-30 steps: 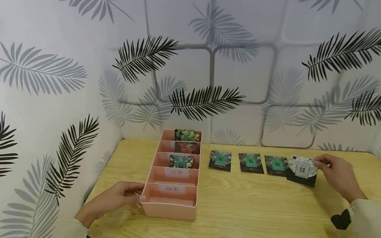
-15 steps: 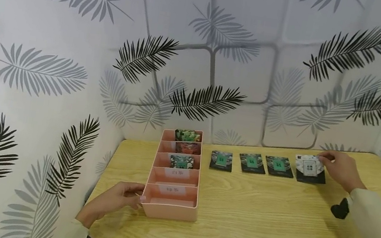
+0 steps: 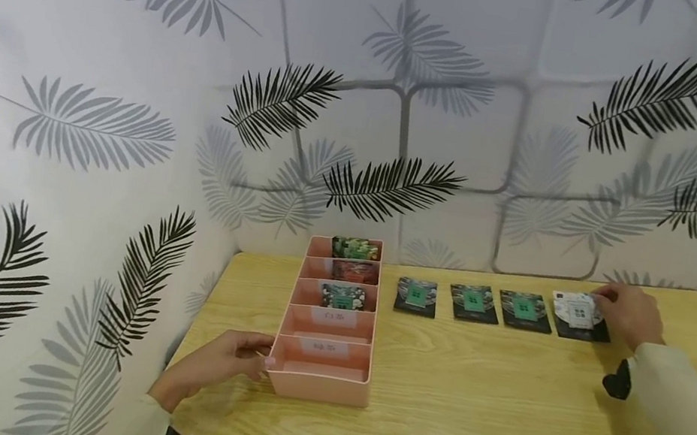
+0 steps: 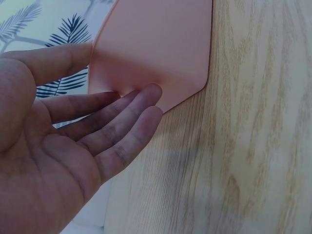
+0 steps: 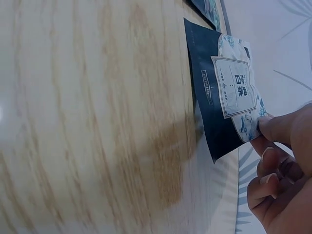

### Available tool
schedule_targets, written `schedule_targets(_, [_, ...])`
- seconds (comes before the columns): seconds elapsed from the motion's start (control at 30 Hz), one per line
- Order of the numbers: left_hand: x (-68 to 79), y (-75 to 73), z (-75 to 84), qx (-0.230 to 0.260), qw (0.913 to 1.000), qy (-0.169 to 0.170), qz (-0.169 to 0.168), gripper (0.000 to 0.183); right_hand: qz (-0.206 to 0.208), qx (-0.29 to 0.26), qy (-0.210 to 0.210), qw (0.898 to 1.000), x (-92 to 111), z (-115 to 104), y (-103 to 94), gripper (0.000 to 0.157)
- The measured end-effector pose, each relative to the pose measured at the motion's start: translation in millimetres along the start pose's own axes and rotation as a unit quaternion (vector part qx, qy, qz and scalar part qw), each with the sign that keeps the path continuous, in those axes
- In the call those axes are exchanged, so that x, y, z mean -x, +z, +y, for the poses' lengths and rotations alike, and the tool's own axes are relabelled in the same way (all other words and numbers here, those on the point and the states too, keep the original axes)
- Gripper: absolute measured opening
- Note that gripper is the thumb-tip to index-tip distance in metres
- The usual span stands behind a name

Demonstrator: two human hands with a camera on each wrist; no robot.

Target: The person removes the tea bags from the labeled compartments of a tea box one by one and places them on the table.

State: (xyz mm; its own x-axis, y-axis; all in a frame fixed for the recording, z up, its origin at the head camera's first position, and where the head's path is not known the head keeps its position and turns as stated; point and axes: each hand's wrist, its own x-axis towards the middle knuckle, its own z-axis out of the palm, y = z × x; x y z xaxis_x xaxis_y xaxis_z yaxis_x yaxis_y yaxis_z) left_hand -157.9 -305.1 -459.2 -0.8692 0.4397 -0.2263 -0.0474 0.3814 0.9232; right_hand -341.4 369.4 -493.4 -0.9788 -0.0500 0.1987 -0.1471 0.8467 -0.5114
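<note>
My right hand pinches the corner of a black tea sachet with a white printed label, thumb on its face. In the head view it lies at the right end of a row of sachets near the table's back edge. My left hand holds the front left corner of a pink divided box, its thumb over the rim and fingertips against the outer wall. Three sachets stand in the box's rear compartments: a green one, a red one and a dark one.
Left of the held sachet lie three black sachets with green labels: a left one, a middle one and a right one. Paper labels mark the box's dividers. A leaf-patterned curtain rises behind the wooden table.
My right hand has moved the white-labelled sachet rightward, from overlapping its neighbour to a spot beside it with a gap. The left hand stays at the box. The head view has shifted slightly.
</note>
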Motion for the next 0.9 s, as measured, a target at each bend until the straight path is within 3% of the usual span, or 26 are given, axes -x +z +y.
schedule_targets(0.3, [-2.6, -0.1, -2.4, -0.001, 1.0000, 0.004, 0.001, 0.059, -0.015, 0.020, 0.022, 0.999, -4.5, 3.9, 2.5, 0.029])
schedule_targets(0.63, [-0.8, 2.6, -5.1, -0.001, 1.0000, 0.004, -0.003, 0.055, -0.016, 0.025, 0.013, 0.999, 2.5, 9.7, 14.5, 0.027])
schedule_targets(0.9, [1.4, -2.0, -5.0, 0.006, 1.0000, 0.004, 0.004, 0.058, -0.011, 0.010, 0.004, 1.000, -4.6, 1.8, 17.9, 0.029])
